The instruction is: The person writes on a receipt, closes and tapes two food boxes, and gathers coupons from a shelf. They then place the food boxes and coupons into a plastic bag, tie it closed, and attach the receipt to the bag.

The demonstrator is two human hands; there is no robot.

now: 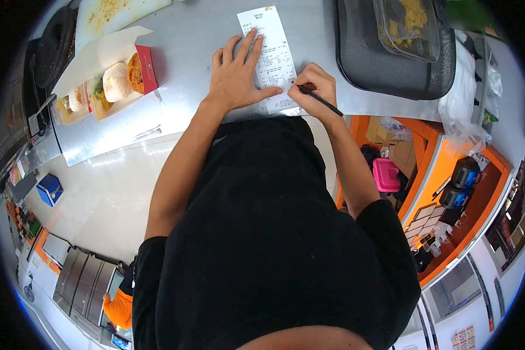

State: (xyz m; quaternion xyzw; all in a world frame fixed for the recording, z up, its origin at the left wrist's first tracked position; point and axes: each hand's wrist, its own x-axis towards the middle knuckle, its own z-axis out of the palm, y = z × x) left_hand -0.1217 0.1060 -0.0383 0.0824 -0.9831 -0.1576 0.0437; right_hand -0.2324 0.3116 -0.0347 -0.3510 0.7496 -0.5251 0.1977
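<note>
A long printed receipt lies on the metal counter in front of me. My left hand rests flat on its left side, fingers spread, thumb pointing right across the paper. In my right hand is a thin black pen, its tip at the receipt's right edge near the lower part. What the tip marks, if anything, is too small to make out. To the left stands an open takeaway box with a mound of rice, fried food and some greens inside.
A black padded bag at the right carries a clear plastic container of yellow food. A stained cutting board lies at the back left. Orange shelving sits below the counter, right. A person in an orange sleeve is behind, lower left.
</note>
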